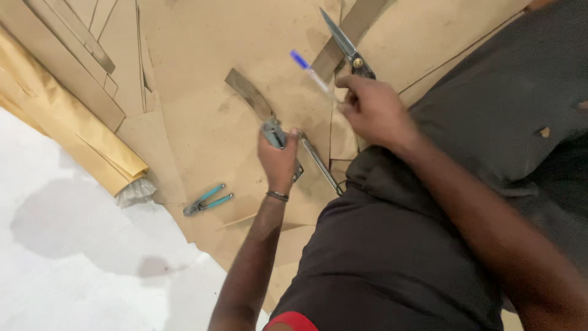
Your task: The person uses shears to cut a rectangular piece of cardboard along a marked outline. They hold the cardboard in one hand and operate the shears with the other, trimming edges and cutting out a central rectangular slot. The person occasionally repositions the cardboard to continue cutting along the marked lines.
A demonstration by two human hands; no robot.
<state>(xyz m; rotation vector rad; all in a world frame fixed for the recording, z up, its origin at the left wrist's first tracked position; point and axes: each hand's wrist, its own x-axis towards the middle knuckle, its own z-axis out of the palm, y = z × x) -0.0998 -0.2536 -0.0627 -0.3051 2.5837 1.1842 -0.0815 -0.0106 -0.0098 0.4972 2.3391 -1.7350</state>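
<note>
Brown pattern paper (202, 104) covers most of the work surface in overlapping sheets and cut strips, with a pale grey floor (73, 257) showing at the lower left and a folded gold-brown sheet (67, 122) lying along that edge. Person's dark clothing (429, 233) fills the lower right. Both forearms reach away from the body onto the paper. Large scissors (346, 43) lie at the top centre, blades pointing up and left, handles toward the right hand (373, 110). Right hand is closed around a pen with a blue cap (309, 70); the pen's long axis runs up-left from the fingers, cap end farthest from the grip, and the scissor handles sit just beside the knuckles, partly hidden by them. Left hand (278, 160) is closed on the grey handle of a flat curved tool (251, 95), whose worn blade extends up-left from the fist, roughly parallel to the pen. A thin metal rod (321, 165) runs down-right from beside the left hand. Small teal-handled pliers (208, 200) lie apart, lower left, nearer the left arm, untouched.
</note>
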